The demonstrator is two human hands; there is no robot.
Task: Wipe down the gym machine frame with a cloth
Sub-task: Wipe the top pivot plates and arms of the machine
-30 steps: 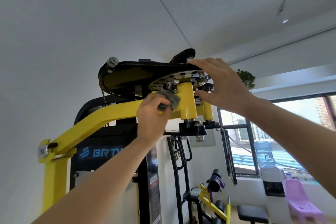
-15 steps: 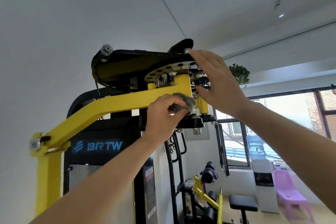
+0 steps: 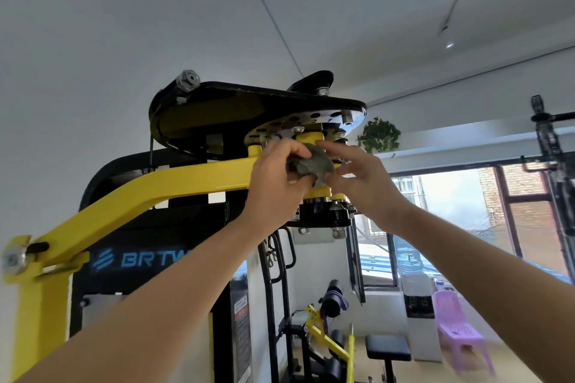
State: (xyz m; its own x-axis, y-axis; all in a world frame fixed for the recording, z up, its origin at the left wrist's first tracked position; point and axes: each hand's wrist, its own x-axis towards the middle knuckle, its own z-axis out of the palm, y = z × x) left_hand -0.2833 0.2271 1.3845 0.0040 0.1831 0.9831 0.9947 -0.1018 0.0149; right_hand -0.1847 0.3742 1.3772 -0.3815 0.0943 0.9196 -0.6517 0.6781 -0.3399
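Cloth point(image 3: 311, 165) bunched in curled left fingers point(image 3: 289, 149) on yellow frame point(image 3: 186, 180); straight right fingers point(image 3: 339, 149) alongside.

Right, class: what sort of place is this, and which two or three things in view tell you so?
Most likely a small gym: a yellow machine arm below a numbered pivot plate, a padded black bench on the floor, and another yellow exercise machine beside it.

Purple plastic chair point(image 3: 457, 331), hanging plant point(image 3: 379, 135) (leafy, green), black bench point(image 3: 387, 348), window point(image 3: 460, 211)
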